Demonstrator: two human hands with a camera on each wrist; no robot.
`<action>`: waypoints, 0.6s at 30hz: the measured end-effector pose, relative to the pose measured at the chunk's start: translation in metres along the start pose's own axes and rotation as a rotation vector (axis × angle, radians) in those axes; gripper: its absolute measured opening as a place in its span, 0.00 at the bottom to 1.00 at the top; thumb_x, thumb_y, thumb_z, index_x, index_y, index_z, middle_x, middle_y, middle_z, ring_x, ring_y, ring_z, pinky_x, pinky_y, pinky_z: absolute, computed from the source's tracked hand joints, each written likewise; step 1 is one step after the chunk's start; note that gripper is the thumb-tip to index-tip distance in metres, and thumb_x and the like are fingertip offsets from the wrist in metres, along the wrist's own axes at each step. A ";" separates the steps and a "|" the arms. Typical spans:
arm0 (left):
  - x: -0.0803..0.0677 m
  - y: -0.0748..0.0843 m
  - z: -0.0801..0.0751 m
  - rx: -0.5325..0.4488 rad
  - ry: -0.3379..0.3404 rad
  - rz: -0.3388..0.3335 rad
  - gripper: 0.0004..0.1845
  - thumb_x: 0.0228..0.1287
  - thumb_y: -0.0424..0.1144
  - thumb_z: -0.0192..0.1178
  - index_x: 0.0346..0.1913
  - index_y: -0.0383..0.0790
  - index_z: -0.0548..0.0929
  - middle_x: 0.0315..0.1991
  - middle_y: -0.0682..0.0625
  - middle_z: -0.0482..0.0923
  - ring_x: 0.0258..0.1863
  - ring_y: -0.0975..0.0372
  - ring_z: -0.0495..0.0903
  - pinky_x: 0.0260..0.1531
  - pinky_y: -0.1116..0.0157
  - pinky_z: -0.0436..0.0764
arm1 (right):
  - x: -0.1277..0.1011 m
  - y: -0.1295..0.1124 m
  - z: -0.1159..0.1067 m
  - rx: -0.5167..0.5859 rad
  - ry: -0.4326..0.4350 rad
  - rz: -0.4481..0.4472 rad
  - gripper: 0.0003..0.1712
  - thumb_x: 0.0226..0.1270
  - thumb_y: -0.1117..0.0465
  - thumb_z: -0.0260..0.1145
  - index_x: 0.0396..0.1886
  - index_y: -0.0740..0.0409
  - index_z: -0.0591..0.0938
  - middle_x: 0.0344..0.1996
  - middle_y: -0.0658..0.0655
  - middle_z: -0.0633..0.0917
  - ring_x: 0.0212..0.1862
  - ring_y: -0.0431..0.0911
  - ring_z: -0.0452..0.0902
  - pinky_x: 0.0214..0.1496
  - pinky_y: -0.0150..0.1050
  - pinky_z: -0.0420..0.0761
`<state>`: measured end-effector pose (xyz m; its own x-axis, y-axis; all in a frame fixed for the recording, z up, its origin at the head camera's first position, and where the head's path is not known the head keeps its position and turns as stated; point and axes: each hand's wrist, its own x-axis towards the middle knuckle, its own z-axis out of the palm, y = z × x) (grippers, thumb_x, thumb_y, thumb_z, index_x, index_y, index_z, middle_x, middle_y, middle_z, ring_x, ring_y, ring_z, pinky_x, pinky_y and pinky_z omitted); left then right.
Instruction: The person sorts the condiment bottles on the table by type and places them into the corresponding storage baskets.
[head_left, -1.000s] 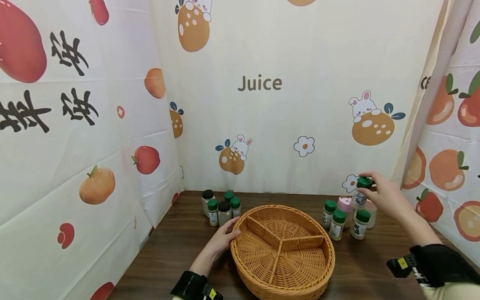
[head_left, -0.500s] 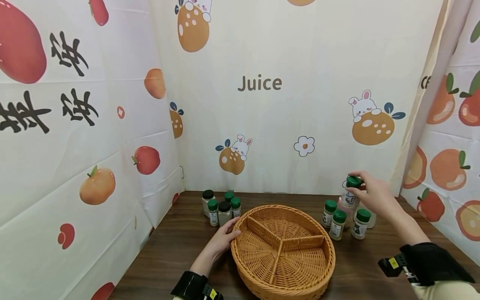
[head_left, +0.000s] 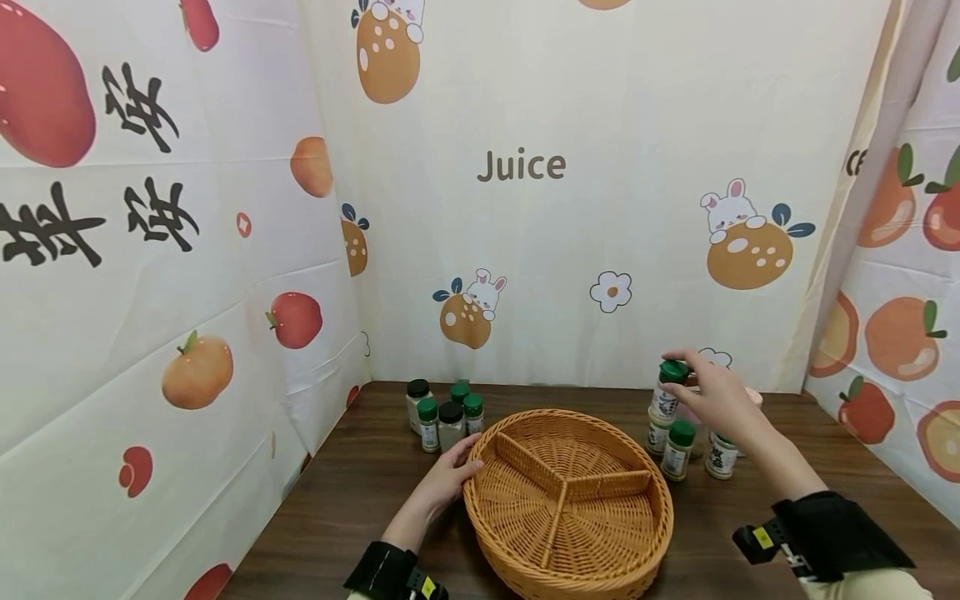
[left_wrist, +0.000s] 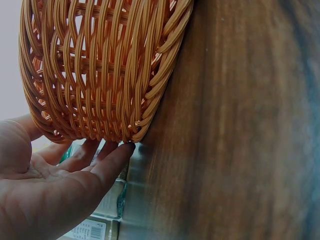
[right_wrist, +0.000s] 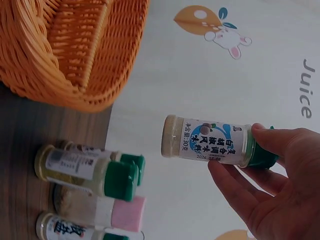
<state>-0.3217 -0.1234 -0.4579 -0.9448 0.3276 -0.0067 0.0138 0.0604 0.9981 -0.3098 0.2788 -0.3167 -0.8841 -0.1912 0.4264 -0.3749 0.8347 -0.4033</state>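
My left hand (head_left: 441,483) holds the left rim of a round wicker basket (head_left: 495,554), thumb over the edge and fingers against the outer wall. Three woven dividers split the basket into compartments with nothing in them. At the right, my right hand (head_left: 723,404) pinches a seasoning shaker (right_wrist: 207,141) by its green cap. The shaker is a clear bottle of pale powder with a white and blue label. It hangs upright above the group at the right, where a green-capped shaker (head_left: 677,454), another shaker (head_left: 722,458) and a pink-capped jar (right_wrist: 127,212) stand.
Left of the basket stand several seasoning bottles, including a black-capped jar (head_left: 451,427) and a green-capped bottle (head_left: 428,425). They are close behind my left hand. A printed cloth backdrop (head_left: 540,275) rises at the far edge of the dark wooden table (head_left: 315,533).
My right hand has carried the seasoning shaker leftward and slightly down, from over the back of the right group toward the basket. My left hand stays on the basket rim.
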 end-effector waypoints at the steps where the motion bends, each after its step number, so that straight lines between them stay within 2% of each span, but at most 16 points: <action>1: 0.000 0.000 0.000 0.001 0.000 0.000 0.30 0.77 0.30 0.48 0.78 0.33 0.54 0.74 0.27 0.56 0.68 0.37 0.69 0.54 0.50 0.83 | 0.000 -0.002 0.002 0.005 -0.004 -0.002 0.28 0.72 0.59 0.64 0.66 0.64 0.70 0.52 0.74 0.81 0.51 0.69 0.80 0.39 0.55 0.85; 7: 0.001 0.001 0.000 -0.001 0.000 -0.002 0.30 0.77 0.31 0.48 0.78 0.33 0.54 0.74 0.27 0.56 0.69 0.38 0.68 0.55 0.50 0.82 | 0.000 -0.006 0.013 0.017 -0.021 -0.021 0.27 0.72 0.59 0.65 0.66 0.63 0.70 0.51 0.72 0.82 0.45 0.61 0.81 0.32 0.44 0.81; 14: 0.000 0.001 0.000 0.003 -0.002 0.002 0.30 0.77 0.30 0.47 0.78 0.33 0.54 0.74 0.27 0.56 0.68 0.37 0.68 0.54 0.49 0.82 | -0.001 -0.006 0.030 0.032 -0.039 -0.046 0.27 0.70 0.61 0.66 0.65 0.63 0.71 0.50 0.73 0.82 0.48 0.65 0.83 0.39 0.53 0.84; 18: -0.001 0.002 0.000 0.003 0.005 -0.002 0.30 0.77 0.30 0.48 0.78 0.34 0.55 0.74 0.28 0.56 0.69 0.37 0.67 0.55 0.50 0.82 | -0.004 -0.007 0.039 0.057 -0.056 -0.040 0.26 0.70 0.62 0.66 0.64 0.64 0.71 0.47 0.70 0.84 0.47 0.63 0.83 0.38 0.51 0.84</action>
<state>-0.3204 -0.1233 -0.4564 -0.9463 0.3232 -0.0085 0.0130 0.0642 0.9979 -0.3146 0.2532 -0.3473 -0.8816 -0.2541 0.3978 -0.4245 0.7955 -0.4325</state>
